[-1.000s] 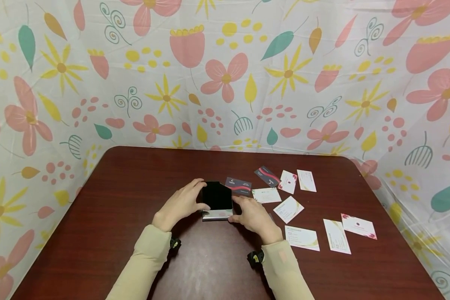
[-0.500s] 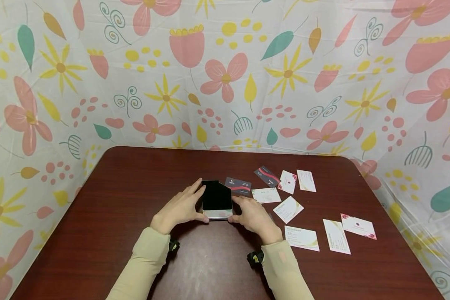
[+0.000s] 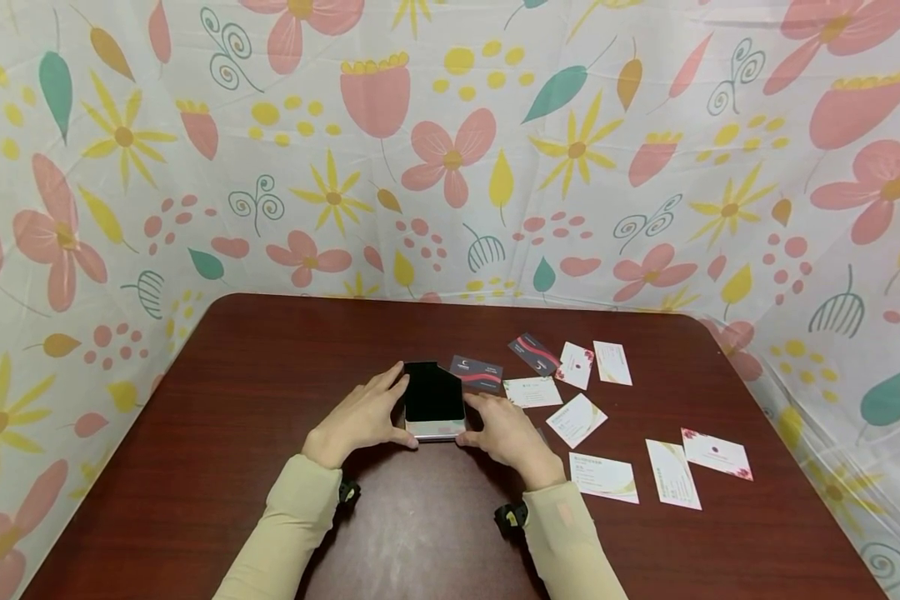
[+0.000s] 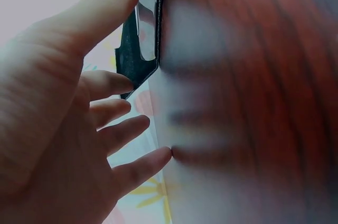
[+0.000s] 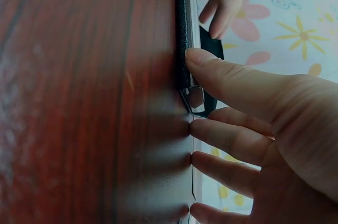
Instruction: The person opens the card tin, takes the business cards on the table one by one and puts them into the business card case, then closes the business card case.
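A business card case (image 3: 433, 393) stands on the table, its black lined lid raised and a silvery strip along its front. My left hand (image 3: 356, 421) holds its left side, the thumb at the front corner and the forefinger by the lid, as the left wrist view also shows on the case's black side (image 4: 138, 68). My right hand (image 3: 512, 433) grips the right side. In the right wrist view the right thumb (image 5: 227, 76) presses the front edge of the case (image 5: 183, 34), while the other fingertips touch the table. The case's inside is partly hidden.
Several business cards lie scattered on the brown table (image 3: 217, 467) to the right. A dark card (image 3: 477, 372) is close behind the right hand, and a white card (image 3: 603, 477) lies right of the right wrist. A flower-print cloth (image 3: 450, 225) hangs behind the table.
My left thumb has moved off the silvery strip down to the case's front corner, and the left fingers shifted slightly. The right hand and the cards have stayed put.
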Available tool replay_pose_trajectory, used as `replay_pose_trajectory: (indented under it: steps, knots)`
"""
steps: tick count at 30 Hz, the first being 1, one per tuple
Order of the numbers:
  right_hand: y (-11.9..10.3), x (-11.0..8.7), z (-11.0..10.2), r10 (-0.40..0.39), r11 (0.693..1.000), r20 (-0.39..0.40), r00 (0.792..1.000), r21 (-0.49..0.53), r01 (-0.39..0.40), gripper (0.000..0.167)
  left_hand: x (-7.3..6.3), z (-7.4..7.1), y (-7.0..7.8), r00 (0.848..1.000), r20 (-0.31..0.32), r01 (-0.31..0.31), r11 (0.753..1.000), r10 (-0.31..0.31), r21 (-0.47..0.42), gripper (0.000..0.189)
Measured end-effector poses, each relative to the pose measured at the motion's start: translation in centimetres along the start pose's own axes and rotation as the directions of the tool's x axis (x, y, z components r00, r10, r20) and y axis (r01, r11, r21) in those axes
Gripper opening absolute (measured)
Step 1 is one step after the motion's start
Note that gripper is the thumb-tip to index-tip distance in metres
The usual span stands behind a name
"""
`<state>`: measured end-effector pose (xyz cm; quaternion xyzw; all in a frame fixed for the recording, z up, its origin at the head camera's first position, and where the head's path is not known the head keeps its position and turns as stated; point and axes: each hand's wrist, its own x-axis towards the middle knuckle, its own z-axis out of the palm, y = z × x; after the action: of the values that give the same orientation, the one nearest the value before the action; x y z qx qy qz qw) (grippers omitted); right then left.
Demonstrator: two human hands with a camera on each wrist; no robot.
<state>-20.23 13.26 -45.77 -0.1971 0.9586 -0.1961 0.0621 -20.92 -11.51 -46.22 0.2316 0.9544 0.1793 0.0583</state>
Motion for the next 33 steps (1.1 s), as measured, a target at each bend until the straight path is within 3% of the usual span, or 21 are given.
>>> replay_pose_trajectory:
  steps: [16, 33]
  knots:
    - [0.1, 0.1, -0.1, -0.018, 1.000, 0.000, 1.000, 0.017, 0.018, 0.062, 0.1, -0.3, -0.2, 0.998, 0.051, 0.031, 0.999, -0.030, -0.014, 0.110]
    - [2.0, -0.7, -2.3, 0.024, 0.998, -0.049, 0.999, 0.066, -0.021, 0.060, 0.7, 0.0, -0.5, 0.996, 0.081, 0.040, 0.999, -0.038, -0.020, 0.111]
